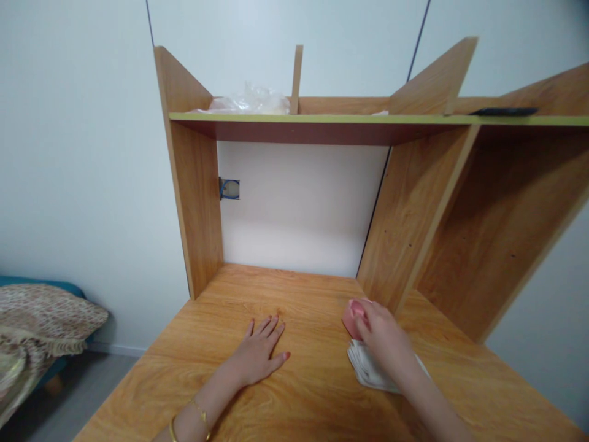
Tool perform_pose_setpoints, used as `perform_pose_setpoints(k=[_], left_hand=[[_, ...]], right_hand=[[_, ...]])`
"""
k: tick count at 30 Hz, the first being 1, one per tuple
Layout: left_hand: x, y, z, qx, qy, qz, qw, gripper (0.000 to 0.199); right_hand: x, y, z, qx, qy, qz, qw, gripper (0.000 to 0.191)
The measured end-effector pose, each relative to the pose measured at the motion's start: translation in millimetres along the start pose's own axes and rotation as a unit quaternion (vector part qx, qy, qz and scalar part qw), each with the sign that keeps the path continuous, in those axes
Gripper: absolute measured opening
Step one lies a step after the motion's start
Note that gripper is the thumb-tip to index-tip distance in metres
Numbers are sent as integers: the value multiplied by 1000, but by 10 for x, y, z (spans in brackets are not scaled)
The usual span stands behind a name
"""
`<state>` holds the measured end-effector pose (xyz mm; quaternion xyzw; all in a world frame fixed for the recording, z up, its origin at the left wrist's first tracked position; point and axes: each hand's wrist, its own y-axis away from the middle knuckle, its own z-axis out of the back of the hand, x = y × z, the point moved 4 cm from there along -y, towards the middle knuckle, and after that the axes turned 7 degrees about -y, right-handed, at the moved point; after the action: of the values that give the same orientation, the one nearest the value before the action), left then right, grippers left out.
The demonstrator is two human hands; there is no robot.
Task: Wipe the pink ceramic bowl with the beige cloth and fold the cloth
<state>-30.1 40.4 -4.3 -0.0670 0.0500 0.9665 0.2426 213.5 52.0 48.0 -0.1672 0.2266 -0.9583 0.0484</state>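
Note:
My left hand (261, 356) lies flat on the wooden desk top (313, 405), palm down with fingers spread, holding nothing. Farther right, my right hand (380, 328) has its fingers closed on a small pink object (352, 319) near the foot of the upright divider. The pink object has a shiny, ribbon-like part by my fingers; its exact kind I cannot make out. Beneath my right wrist lies a stack of white folded sheets (365, 367), paper or cloth, partly hidden by my forearm.
Wooden uprights (196, 202) and a divider (409, 215) carry a green-edged shelf (294, 119). On it are a clear plastic bag (251, 101) and a flat black item (506, 112). An open socket hole (230, 189) shows in the wall. At left is a blanket-covered blue seat (46, 313).

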Motion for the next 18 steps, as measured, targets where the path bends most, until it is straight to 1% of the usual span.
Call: perform_pose_setpoints(k=[2, 4, 6, 8, 10, 13, 15, 18], left_hand=[[-3, 4, 4, 1, 1, 0, 1000, 63], [-2, 5, 5, -1, 3, 1, 1000, 63], [0, 3, 4, -3, 5, 2, 1000, 63], [2, -2, 4, -3, 8, 2, 1000, 63], [1, -6, 8, -3, 11, -1, 1000, 64], [5, -12, 18, -14, 12, -8, 1000, 65], [9, -17, 13, -28, 14, -18, 999, 64], [-1, -31, -19, -58, 29, -50, 997, 60]], right_hand=[[-263, -58, 124, 21, 30, -61, 997, 37], [-531, -68, 133, 75, 54, -133, 987, 40], [-731, -67, 62, 114, 42, -151, 981, 40], [-875, -80, -39, 122, -6, -152, 981, 40], [-984, -109, -125, 114, -62, -165, 978, 41], [-1065, -164, -191, 102, -119, -185, 970, 39], [-1075, -182, -214, 112, -145, -199, 963, 38], [-1061, -158, -257, 144, -176, -244, 943, 41]])
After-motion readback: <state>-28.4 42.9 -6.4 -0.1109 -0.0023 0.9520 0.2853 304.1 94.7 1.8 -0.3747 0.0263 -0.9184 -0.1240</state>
